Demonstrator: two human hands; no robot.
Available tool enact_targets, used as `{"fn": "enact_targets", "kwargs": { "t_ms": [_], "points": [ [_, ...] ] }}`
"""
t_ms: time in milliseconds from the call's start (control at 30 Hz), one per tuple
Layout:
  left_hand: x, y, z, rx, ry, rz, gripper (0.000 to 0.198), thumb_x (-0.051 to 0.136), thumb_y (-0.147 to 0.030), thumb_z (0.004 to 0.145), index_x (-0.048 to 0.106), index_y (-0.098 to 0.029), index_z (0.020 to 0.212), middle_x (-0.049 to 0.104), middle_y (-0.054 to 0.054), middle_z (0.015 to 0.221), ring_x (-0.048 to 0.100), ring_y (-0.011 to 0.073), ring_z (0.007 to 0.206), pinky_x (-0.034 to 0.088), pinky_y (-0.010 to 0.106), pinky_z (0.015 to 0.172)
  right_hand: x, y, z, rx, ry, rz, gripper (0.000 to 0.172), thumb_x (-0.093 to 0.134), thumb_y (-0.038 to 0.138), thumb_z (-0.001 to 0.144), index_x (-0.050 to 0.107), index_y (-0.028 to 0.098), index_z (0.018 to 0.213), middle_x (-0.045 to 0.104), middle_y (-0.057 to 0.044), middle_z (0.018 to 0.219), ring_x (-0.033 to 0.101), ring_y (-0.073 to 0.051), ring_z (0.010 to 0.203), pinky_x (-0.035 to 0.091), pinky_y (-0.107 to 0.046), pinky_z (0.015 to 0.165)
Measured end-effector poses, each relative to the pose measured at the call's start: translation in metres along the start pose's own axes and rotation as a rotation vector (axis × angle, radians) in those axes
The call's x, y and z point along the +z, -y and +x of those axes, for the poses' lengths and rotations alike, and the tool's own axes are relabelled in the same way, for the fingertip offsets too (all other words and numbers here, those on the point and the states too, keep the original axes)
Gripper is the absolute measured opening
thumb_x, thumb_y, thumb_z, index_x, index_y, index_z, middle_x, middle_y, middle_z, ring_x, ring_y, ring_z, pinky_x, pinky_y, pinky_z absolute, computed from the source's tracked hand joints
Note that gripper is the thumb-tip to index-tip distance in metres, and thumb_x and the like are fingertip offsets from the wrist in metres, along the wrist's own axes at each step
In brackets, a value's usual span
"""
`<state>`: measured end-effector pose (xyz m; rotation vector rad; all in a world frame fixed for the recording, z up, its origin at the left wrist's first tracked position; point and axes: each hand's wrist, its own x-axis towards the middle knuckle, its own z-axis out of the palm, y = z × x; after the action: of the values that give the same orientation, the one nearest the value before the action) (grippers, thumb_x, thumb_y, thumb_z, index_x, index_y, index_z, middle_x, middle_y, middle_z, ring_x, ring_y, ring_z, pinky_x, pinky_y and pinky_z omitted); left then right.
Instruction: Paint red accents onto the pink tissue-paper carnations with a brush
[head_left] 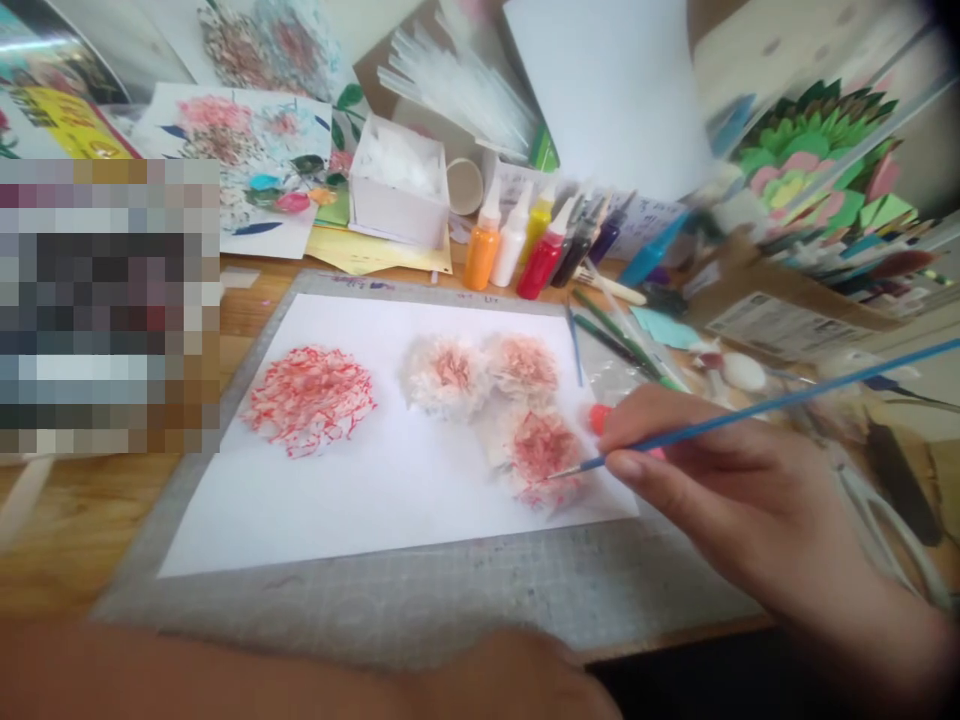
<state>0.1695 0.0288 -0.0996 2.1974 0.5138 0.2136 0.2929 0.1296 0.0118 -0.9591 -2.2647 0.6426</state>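
Observation:
My right hand (750, 510) pinches a thin paintbrush (795, 390) with a blue handle. Its tip meets the lower edge of a pinkish-red ruffled flower (546, 445) at the right side of a white sheet of paper (360, 515). Two paler flowers, one white with a pink middle (448, 372) and one light pink (523, 362), sit just above it. A larger red-edged flower (311, 400) is on the sheet's left half. Along the bottom edge rests my left hand (525, 675), blurred, its fingers hidden from me.
Under the paper lies a grey cutting mat (360, 590). Several paint bottles (541, 262) stand behind it, beside a white box (399, 190). Scissors (885, 520) lie at the right, below a cardboard box (795, 300) of brushes. A pixelated patch covers the left.

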Motion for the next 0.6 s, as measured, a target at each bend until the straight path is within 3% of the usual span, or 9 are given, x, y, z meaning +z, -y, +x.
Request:
{"fn": "enact_targets", "kwargs": {
  "t_ms": [233,433,600],
  "points": [
    [-0.005,0.001,0.006,0.04,0.003,-0.073,0.054,0.043,-0.026,0.094,0.013,-0.021,0.049,0.023,-0.006,0.039,0.029,0.0109,0.037,0.031,0.023,0.04,0.006,0.0,0.003,-0.023,0.017,-0.012,0.006,0.065,0.022,0.079,0.065,0.027,0.081,0.069,0.002,0.08,0.063,-0.013,0.076,0.051,-0.023,0.068],
    [0.003,0.004,0.007,0.094,-0.01,0.051,0.052,0.047,-0.025,0.091,0.012,-0.02,0.053,0.048,-0.004,0.051,0.044,0.0093,0.048,0.038,0.019,0.048,0.009,0.001,0.005,-0.045,0.022,-0.039,0.004,0.064,0.022,0.08,0.065,0.026,0.08,0.068,0.002,0.077,0.063,-0.013,0.074,0.051,-0.023,0.066],
    [0.005,0.005,0.006,0.117,0.015,0.121,0.051,0.047,-0.025,0.091,0.014,-0.02,0.052,0.05,-0.004,0.051,0.044,0.0091,0.048,0.038,0.02,0.048,0.007,0.0,0.003,-0.036,0.023,-0.051,0.004,0.064,0.023,0.08,0.065,0.026,0.081,0.069,0.001,0.08,0.064,-0.015,0.075,0.052,-0.026,0.067]
  ]
}}
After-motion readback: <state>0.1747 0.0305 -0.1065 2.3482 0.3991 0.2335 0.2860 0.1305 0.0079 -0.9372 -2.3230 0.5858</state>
